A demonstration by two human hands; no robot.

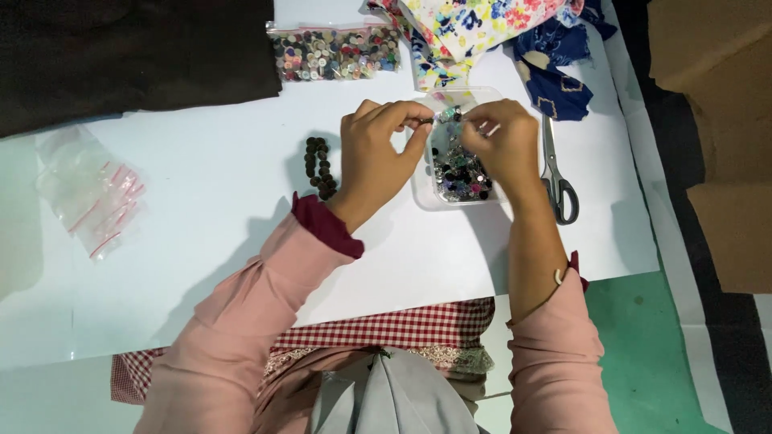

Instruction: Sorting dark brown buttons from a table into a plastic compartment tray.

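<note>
My left hand [379, 149] and my right hand [500, 141] meet above a clear plastic box [424, 193] that holds several small dark and shiny beads. Both hands pinch a small greenish bead piece [447, 116] between their fingertips, just over the box's far end. A short string of dark round beads [319, 167] lies on the white sheet, left of my left hand. Pink sleeves with dark red cuffs cover my forearms.
A clear bag of mixed buttons [334, 53] lies at the back. Scissors [555, 173] rest right of the box. Floral and blue fabric scraps [498, 32] pile behind. Empty zip bags [88, 189] sit at left, dark cloth [129, 52] at back left, red checked cloth [402, 328] near me.
</note>
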